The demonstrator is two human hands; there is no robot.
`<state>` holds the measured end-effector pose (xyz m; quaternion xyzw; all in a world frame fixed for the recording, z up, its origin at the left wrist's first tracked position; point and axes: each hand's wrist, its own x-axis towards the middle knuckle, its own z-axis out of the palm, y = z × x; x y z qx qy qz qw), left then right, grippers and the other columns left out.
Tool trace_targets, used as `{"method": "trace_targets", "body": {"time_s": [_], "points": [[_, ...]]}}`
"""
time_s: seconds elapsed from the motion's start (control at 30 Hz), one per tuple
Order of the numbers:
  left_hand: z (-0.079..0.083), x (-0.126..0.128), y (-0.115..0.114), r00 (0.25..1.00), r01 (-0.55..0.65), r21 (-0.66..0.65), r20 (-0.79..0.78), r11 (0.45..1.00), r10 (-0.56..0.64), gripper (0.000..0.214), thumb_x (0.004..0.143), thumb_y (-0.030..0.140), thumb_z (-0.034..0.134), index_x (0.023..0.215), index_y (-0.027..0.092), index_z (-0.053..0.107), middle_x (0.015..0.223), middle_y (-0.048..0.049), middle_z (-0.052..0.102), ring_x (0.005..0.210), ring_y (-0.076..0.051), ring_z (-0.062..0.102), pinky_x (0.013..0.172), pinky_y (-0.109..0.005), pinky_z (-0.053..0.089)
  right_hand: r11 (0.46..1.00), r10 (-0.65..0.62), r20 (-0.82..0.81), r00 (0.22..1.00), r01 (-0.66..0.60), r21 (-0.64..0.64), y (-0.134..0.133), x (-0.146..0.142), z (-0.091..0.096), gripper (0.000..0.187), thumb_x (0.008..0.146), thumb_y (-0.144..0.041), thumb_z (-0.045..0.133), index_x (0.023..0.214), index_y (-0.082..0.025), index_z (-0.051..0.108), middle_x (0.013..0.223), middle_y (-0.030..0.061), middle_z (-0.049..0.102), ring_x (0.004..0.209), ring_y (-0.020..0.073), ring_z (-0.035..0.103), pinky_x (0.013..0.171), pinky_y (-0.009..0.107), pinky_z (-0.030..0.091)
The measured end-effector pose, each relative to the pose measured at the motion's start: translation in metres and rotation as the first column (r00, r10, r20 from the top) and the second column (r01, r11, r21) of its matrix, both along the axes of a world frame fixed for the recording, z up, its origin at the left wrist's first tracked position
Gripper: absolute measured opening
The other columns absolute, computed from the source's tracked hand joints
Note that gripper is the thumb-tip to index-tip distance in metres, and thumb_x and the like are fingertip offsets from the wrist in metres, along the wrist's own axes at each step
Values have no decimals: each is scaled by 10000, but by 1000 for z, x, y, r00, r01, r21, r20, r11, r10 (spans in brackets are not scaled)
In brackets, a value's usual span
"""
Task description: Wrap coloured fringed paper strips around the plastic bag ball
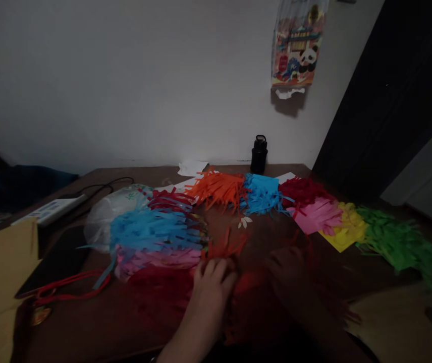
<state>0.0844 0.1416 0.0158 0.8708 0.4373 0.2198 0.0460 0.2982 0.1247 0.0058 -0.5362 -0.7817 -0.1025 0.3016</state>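
Near the front of the table, orange fringed paper (pixel 252 282) lies between my hands, dim in the shadow. My left hand (pixel 214 282) is closed on its left side, fingers bent and knuckles up. On its right side my right hand (pixel 289 269) is also closed, dark and slightly blurred. Red fringed paper (pixel 159 287) lies just left of my left hand. Beyond it are pink fringed paper (pixel 159 258) and light blue fringed paper (pixel 151 229). Another orange fringed bundle (pixel 219 189) and a blue one (pixel 262 194) lie farther back.
Dark red (pixel 307 192), pink (pixel 320 216), yellow (pixel 348 227) and green (pixel 401 239) fringed papers run along the right side. A black bottle (pixel 259 155) stands by the wall. At left are a clear plastic bag (pixel 98 217), a power strip (pixel 51 207) and a red cord (pixel 74 280).
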Motion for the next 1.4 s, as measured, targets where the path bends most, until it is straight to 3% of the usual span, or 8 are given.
{"method": "trace_targets", "body": {"time_s": [0.1, 0.17, 0.3, 0.5, 0.63, 0.97, 1.17, 1.4], "points": [[5, -1, -5, 991, 124, -40, 63, 991, -121, 258, 809, 100, 598, 977, 282, 670, 1015, -17, 661, 985, -231, 527, 946, -466, 290, 970, 230, -38, 972, -232, -68, -6, -7, 4, 112, 847, -110, 599, 814, -213, 629, 821, 0, 637, 823, 170, 531, 839, 354, 300], [9, -2, -9, 990, 127, -67, 76, 990, -122, 199, 827, 128, 594, 954, 264, 665, 1009, -18, 658, 987, -229, 527, 954, -461, 293, 958, 267, -23, 964, -267, -107, -7, -12, 3, 117, 846, -103, 616, 791, -207, 618, 800, -13, 628, 816, 159, 531, 858, 351, 301], [9, -2, -10, 988, 120, -83, 111, 989, -110, 201, 824, 137, 609, 966, 266, 668, 991, -10, 666, 979, -228, 539, 952, -461, 295, 969, 238, 11, 971, -237, -69, -6, -16, 0, 167, 829, -66, 604, 714, -185, 580, 726, -19, 583, 741, 145, 501, 844, 344, 317], [2, -2, -7, 987, 89, -105, 146, 990, -73, 208, 854, 99, 542, 890, 245, 686, 925, -11, 673, 918, -215, 558, 882, -434, 318, 964, 231, 29, 973, -224, -145, -4, -22, 9, 78, 840, -150, 668, 846, -213, 622, 829, -27, 613, 836, 137, 527, 821, 322, 317], [7, -4, -8, 983, 94, -130, 166, 987, -72, 248, 831, 90, 573, 953, 270, 691, 953, -3, 680, 934, -211, 561, 888, -429, 309, 963, 251, 93, 964, -238, -128, 2, -23, 4, 139, 845, -127, 649, 736, -192, 592, 758, -28, 588, 766, 132, 501, 796, 321, 316], [11, -16, -8, 984, 141, -73, 117, 987, -132, 188, 847, 92, 531, 845, 218, 671, 896, -21, 691, 870, -200, 574, 839, -379, 365, 957, 207, -45, 977, -212, -199, -7, -21, 10, 73, 839, -157, 674, 873, -216, 650, 889, -3, 636, 873, 162, 533, 794, 317, 349], [18, -15, -7, 989, 102, -121, 117, 987, -88, 212, 863, 80, 478, 883, 212, 643, 952, -38, 683, 928, -220, 573, 907, -426, 357, 960, 236, 10, 972, -232, -159, -2, -28, 4, 74, 875, -146, 614, 877, -217, 635, 854, -6, 630, 839, 161, 525, 803, 343, 325], [9, -14, -8, 988, 67, -138, 145, 988, -47, 218, 823, 90, 565, 905, 257, 677, 992, -10, 690, 966, -228, 578, 921, -449, 328, 968, 193, 17, 981, -188, -166, -2, -25, 2, 125, 857, -91, 603, 811, -200, 643, 808, 1, 610, 795, 157, 499, 752, 316, 327]]}}
